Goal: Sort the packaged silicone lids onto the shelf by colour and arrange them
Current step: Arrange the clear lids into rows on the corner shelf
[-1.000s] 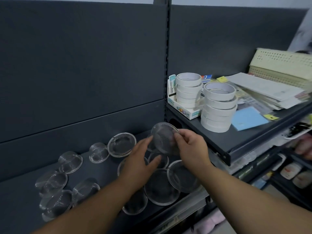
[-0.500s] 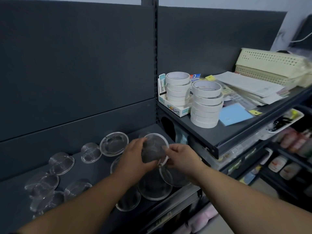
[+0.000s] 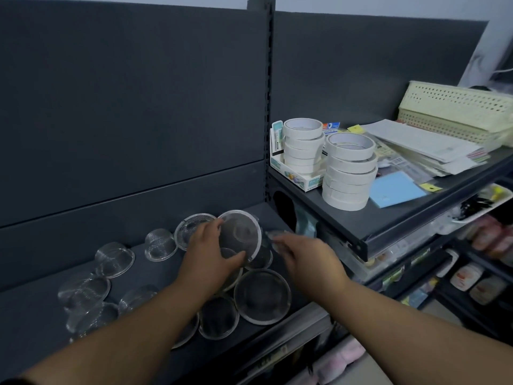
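Several clear round lids lie on the dark shelf. My left hand grips one large clear lid by its rim and holds it tilted above the pile. My right hand is just right of that lid, apart from it, and blurred. A small clear piece shows at its fingertips; whether it is gripped is unclear. Another large lid lies flat below both hands, one more beside it. Smaller domed lids sit to the left.
A higher shelf juts out at right, its edge close to my right hand. It holds two stacks of white tape rolls, a blue pad, papers and a cream basket. A slotted post divides the back panels.
Both hands held the large lid together before. Now only my left hand holds it, and my right hand has come off it and moved to the right.
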